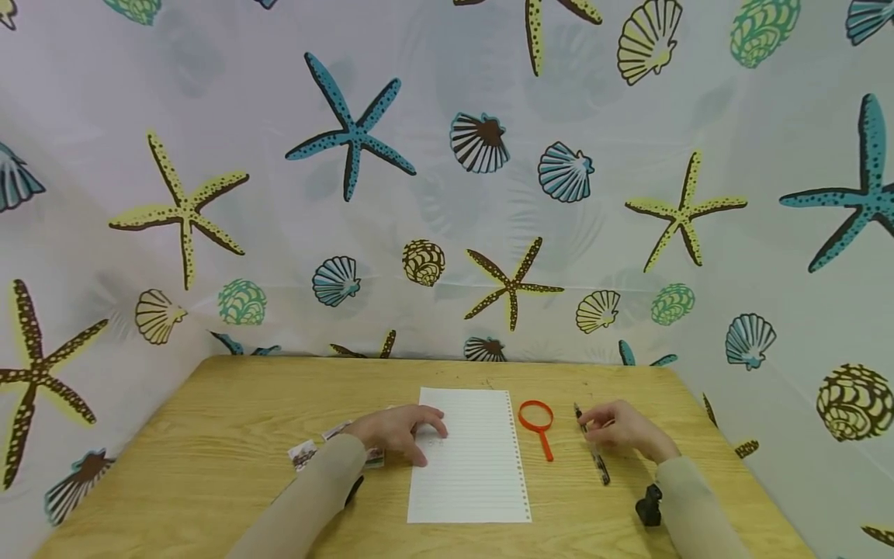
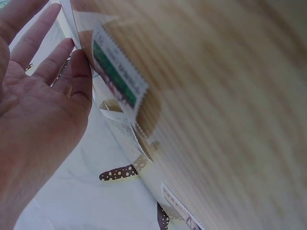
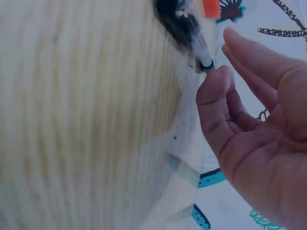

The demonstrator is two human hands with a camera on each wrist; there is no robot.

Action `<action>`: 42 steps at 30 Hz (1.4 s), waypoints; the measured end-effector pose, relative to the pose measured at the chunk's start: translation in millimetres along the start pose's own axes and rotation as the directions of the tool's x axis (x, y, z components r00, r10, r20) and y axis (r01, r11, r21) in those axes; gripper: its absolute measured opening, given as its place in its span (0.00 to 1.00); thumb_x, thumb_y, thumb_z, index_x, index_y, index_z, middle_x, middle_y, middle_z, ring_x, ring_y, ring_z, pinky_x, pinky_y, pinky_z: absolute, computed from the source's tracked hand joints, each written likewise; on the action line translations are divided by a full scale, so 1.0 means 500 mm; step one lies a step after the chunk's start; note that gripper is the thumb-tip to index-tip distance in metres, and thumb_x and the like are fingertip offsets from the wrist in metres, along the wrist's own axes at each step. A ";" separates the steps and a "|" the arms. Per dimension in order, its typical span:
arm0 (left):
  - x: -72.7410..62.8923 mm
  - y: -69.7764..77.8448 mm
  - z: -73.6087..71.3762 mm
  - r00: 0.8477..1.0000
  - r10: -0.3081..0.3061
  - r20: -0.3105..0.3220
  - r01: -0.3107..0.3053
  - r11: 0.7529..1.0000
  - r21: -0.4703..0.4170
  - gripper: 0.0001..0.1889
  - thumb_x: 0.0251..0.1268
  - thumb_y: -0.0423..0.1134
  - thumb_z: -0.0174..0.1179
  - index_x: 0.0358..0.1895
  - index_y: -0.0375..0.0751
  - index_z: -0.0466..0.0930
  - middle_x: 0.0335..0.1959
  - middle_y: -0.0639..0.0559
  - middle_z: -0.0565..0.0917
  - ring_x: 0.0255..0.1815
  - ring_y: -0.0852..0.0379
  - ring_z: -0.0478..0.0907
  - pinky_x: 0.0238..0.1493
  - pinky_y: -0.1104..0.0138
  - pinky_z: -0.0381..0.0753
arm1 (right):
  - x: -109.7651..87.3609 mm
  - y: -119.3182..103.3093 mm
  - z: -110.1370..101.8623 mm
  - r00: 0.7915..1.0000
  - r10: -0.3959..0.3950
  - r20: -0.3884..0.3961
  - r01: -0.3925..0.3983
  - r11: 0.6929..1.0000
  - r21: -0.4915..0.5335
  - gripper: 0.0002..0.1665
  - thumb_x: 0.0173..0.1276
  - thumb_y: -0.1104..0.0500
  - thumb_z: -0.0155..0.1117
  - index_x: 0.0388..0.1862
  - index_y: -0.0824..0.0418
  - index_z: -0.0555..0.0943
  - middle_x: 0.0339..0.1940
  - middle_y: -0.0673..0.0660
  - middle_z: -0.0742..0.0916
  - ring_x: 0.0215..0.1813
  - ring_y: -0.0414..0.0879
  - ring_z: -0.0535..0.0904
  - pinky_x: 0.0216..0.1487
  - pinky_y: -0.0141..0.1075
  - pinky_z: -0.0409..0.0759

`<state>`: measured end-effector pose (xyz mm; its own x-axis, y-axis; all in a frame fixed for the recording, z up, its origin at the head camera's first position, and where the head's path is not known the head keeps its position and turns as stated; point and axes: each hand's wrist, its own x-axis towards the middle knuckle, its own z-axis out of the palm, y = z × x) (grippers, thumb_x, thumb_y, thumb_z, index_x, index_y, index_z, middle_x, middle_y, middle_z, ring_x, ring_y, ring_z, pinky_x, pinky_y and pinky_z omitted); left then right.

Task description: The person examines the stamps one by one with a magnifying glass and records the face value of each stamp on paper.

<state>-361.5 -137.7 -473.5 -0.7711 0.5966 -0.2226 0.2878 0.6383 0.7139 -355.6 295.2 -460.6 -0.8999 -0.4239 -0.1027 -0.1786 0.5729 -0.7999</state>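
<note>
A sheet of lined paper [image 1: 468,466] with holes along its right side lies on the wooden table. My left hand [image 1: 398,431] rests at the paper's left edge, thumb and fingers spread over it. Under and beside that hand are postage stamps, one with a green picture [image 2: 117,72], others partly hidden by the arm. My right hand [image 1: 625,427], fingers loosely bent, is over the upper part of a dark patterned pen [image 1: 599,463] lying on the table. In the right wrist view, the pen [image 3: 192,33] shows just past the fingertips, with no grip around it.
An orange magnifying glass [image 1: 536,419] lies between the paper and the pen. To the left of the left hand is another stamp [image 1: 302,454]. A white curtain [image 1: 433,202] printed with starfish and shells hangs behind and beside the table [image 1: 209,435].
</note>
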 end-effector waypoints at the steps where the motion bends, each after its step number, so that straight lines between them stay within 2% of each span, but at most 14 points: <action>1: 0.002 0.000 0.000 1.000 0.001 0.001 -0.001 1.000 -0.003 0.21 0.51 0.31 0.74 0.49 0.54 0.84 0.75 0.47 0.65 0.79 0.42 0.50 0.76 0.46 0.53 | -0.001 0.004 -0.001 1.000 0.002 0.014 -0.002 1.000 0.008 0.19 0.68 0.64 0.64 0.56 0.71 0.80 0.35 0.60 0.82 0.31 0.46 0.73 0.32 0.38 0.75; 5: 0.004 0.002 0.000 1.000 0.009 0.008 -0.009 1.000 -0.002 0.21 0.52 0.31 0.74 0.50 0.53 0.83 0.75 0.46 0.64 0.79 0.41 0.50 0.75 0.46 0.54 | 0.000 0.017 -0.006 0.997 0.022 0.078 -0.026 0.998 0.052 0.21 0.69 0.63 0.64 0.58 0.72 0.78 0.28 0.56 0.81 0.25 0.43 0.68 0.29 0.35 0.71; 9: 0.003 0.003 -0.001 1.000 0.009 0.007 -0.009 1.000 0.007 0.21 0.52 0.31 0.73 0.50 0.52 0.83 0.75 0.46 0.64 0.79 0.41 0.51 0.75 0.46 0.56 | 0.003 0.028 -0.010 0.994 0.032 0.105 -0.039 0.997 0.067 0.23 0.69 0.62 0.64 0.59 0.72 0.77 0.32 0.56 0.82 0.26 0.42 0.69 0.30 0.35 0.71; 14: 0.001 0.003 0.000 1.000 0.001 -0.001 -0.001 1.000 -0.001 0.22 0.51 0.30 0.74 0.50 0.51 0.83 0.75 0.45 0.64 0.79 0.40 0.51 0.74 0.45 0.56 | 0.008 0.030 -0.004 0.996 0.016 0.091 -0.019 0.999 0.033 0.23 0.67 0.61 0.67 0.58 0.72 0.79 0.38 0.58 0.84 0.32 0.42 0.73 0.34 0.34 0.75; 22: 0.004 -0.001 0.001 1.000 -0.010 -0.006 0.010 1.000 -0.002 0.21 0.50 0.32 0.74 0.49 0.54 0.84 0.74 0.46 0.65 0.78 0.41 0.52 0.75 0.45 0.55 | 0.013 0.017 0.010 0.998 -0.019 0.052 0.024 0.995 -0.097 0.17 0.63 0.63 0.70 0.49 0.70 0.82 0.25 0.54 0.81 0.23 0.39 0.69 0.27 0.32 0.70; 26: 0.005 -0.001 0.002 1.000 -0.009 -0.004 0.009 1.000 -0.018 0.21 0.50 0.31 0.74 0.48 0.54 0.84 0.74 0.46 0.65 0.78 0.40 0.52 0.75 0.44 0.54 | 0.014 0.014 0.010 0.999 0.016 0.032 -0.013 0.996 -0.093 0.15 0.62 0.65 0.70 0.48 0.69 0.82 0.24 0.54 0.81 0.22 0.40 0.69 0.26 0.33 0.71; 32: 0.004 -0.002 0.001 1.000 0.002 -0.008 -0.002 1.000 -0.015 0.21 0.51 0.31 0.74 0.49 0.53 0.83 0.74 0.46 0.65 0.78 0.40 0.52 0.75 0.45 0.55 | 0.020 0.012 0.012 0.997 0.076 -0.001 -0.076 0.993 -0.092 0.15 0.60 0.65 0.71 0.46 0.67 0.84 0.26 0.54 0.85 0.24 0.42 0.78 0.28 0.37 0.80; 42: -0.001 0.000 0.003 1.000 0.020 0.000 -0.020 1.000 0.009 0.21 0.52 0.32 0.74 0.50 0.53 0.83 0.74 0.45 0.65 0.78 0.40 0.53 0.73 0.45 0.58 | 0.022 0.001 0.008 0.994 0.093 0.056 -0.089 0.994 -0.065 0.15 0.63 0.67 0.63 0.49 0.68 0.82 0.22 0.54 0.83 0.19 0.41 0.73 0.25 0.36 0.78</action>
<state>-360.5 -137.4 -474.3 -0.7655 0.6088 -0.2084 0.3081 0.6311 0.7119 -363.9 288.3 -464.4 -0.8888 -0.4077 -0.2094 -0.1232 0.6525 -0.7477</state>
